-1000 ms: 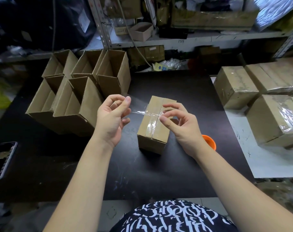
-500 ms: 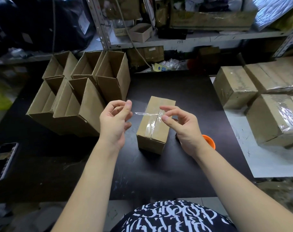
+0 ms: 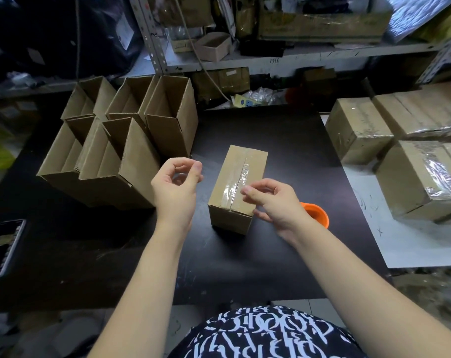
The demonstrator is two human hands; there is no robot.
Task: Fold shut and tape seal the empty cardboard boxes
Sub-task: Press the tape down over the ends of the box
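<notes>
One closed cardboard box (image 3: pixel 252 166), clear tape (image 3: pixel 235 182) along its top seam, stands mid tabletop (image 3: pixel 245 267). Both hands hover with curled fingers, the left hand (image 3: pixel 176 184) just beside it, the right hand (image 3: pixel 273 202) over its near corner; whether either pinches tape I cannot tell.

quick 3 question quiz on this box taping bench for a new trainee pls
1. True or false: the centre box between the left hand and right hand has clear tape along its top seam.
2. The tall open boxes stand: A) on the person's left, B) on the person's right, C) under the table.
3. Fill in: the round object peeking out behind the right hand is ___ in colour.
Key: 1 true; 2 A; 3 orange.
</notes>
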